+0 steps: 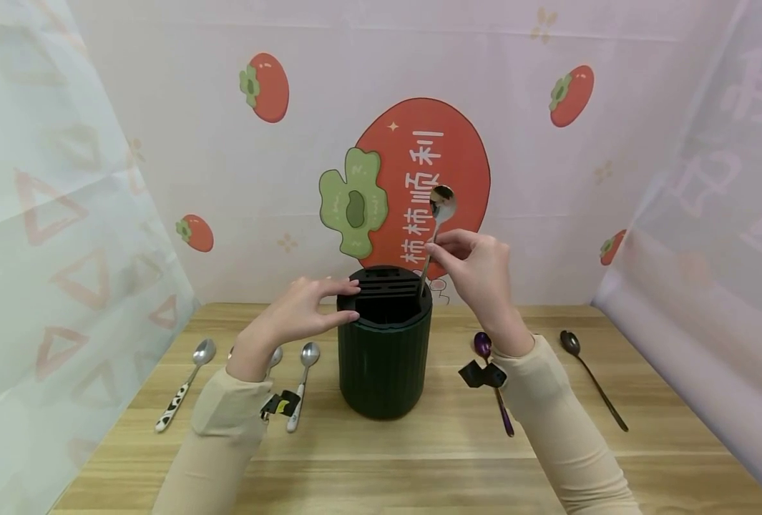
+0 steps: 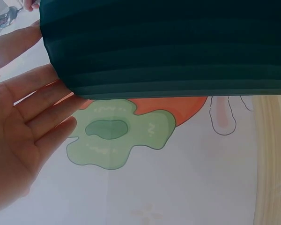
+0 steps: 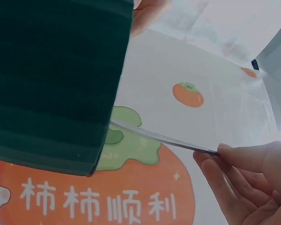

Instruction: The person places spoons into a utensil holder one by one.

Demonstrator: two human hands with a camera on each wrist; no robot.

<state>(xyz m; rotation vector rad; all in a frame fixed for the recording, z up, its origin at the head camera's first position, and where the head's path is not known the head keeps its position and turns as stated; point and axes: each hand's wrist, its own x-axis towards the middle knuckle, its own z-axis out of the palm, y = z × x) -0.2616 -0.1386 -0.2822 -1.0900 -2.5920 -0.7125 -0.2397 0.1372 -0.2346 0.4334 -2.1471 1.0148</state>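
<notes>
Middle lane passable; the holder's rim is crowded

From the counter's near side, a hand could pass between the two forearms up to the green holder's front wall; another gap runs toward the back edge between holder and purple spoon, below the right fingers; the holder's mouth opens upward, though left fingers crowd its left rim and the tilted spoon blocks its right; cloth rises along the back edge; a dark spoon lies toward the right edge.
</notes>
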